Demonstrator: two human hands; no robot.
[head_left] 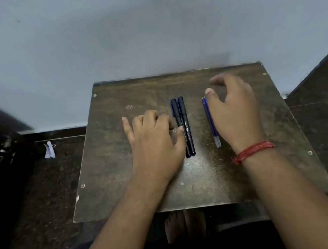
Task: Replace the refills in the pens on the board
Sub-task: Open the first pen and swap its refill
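Note:
Two black capped pens (pixel 184 125) lie side by side in the middle of a dark wooden board (pixel 111 174), pointing away from me. Two thin blue refills (pixel 211 122) lie together to their right. My left hand (pixel 152 140) rests on the board just left of the pens, its thumb tip touching the nearer pen, fingers loosely bent and holding nothing. My right hand (pixel 235 110) hovers just right of the refills with fingers spread and curved, thumb near the refills' far tips, holding nothing. A red thread is tied around that wrist.
The board ends at a pale wall (pixel 146 32) behind it. Dark speckled floor surrounds it. A scrap of white paper (pixel 49 150) lies on the floor to the left. My bare feet (pixel 183 225) show under the board's near edge.

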